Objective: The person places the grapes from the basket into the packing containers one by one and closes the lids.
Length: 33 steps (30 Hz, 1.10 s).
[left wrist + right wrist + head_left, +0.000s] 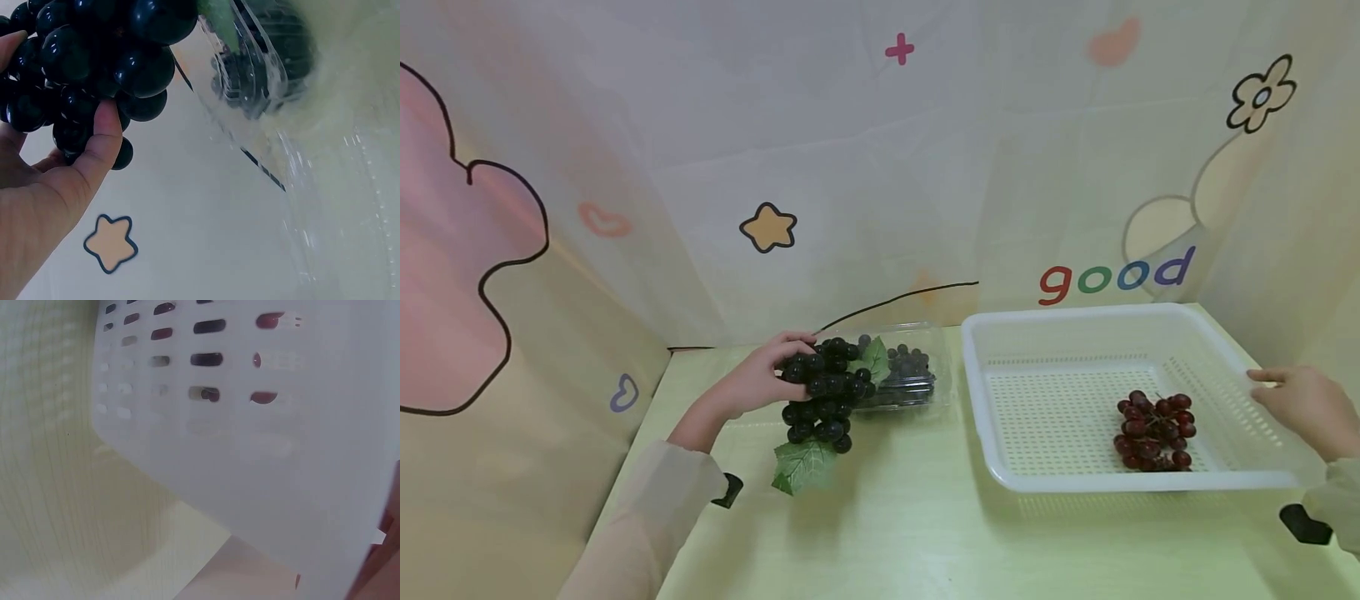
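Gripping dk grapes (829, 408) w/ L hand (763, 375), just L of clear box (942, 367); long axis approx. near-far, crosswise to white basket (1075, 482) on R. Holding basket's R rim w/ R hand (1309, 408).

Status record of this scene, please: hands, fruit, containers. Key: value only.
left_hand: left hand grips black grapes
right_hand: right hand holds the right rim of the white basket
basket_contents: red grapes, near the front
clear_container: clear container, left of the basket, partly hidden by the black grapes
container_contents: dark grapes
surface: pale green table
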Each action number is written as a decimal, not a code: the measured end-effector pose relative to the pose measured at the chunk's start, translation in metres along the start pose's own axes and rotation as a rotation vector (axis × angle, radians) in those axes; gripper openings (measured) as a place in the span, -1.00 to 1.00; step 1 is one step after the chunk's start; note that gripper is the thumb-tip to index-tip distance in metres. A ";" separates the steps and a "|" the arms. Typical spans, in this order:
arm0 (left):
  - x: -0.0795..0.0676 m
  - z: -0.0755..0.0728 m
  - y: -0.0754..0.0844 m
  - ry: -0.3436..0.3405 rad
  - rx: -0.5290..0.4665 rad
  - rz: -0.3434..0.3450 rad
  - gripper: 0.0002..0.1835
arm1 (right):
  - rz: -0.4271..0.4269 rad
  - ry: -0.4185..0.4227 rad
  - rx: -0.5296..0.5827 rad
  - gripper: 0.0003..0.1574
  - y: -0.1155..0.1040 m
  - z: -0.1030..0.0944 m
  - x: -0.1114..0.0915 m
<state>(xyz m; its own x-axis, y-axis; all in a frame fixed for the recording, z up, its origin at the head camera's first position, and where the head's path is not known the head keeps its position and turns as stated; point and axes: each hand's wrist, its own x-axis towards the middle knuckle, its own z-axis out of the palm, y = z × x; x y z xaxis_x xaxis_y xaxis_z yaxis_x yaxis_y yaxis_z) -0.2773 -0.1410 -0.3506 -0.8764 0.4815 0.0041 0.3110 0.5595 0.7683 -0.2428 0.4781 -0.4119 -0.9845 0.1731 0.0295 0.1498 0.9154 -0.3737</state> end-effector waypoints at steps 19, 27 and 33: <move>-0.029 -0.023 -0.041 0.051 -0.056 -0.101 -0.56 | -0.027 0.026 0.004 -0.54 -0.007 -0.001 -0.001; -0.039 -0.027 -0.051 0.069 -0.023 -0.130 -0.46 | -0.012 0.002 -0.004 -0.51 -0.003 -0.002 -0.002; -0.044 -0.029 -0.063 0.085 -0.031 -0.184 -0.46 | -0.007 -0.017 -0.006 -0.49 0.002 0.000 0.000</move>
<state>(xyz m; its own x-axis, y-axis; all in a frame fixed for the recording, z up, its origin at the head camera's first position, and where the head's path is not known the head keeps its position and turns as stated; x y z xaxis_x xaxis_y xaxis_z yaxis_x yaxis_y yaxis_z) -0.2692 -0.2168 -0.3804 -0.9455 0.3142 -0.0852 0.1328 0.6112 0.7803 -0.2424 0.4797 -0.4125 -0.9869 0.1607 0.0165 0.1434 0.9187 -0.3680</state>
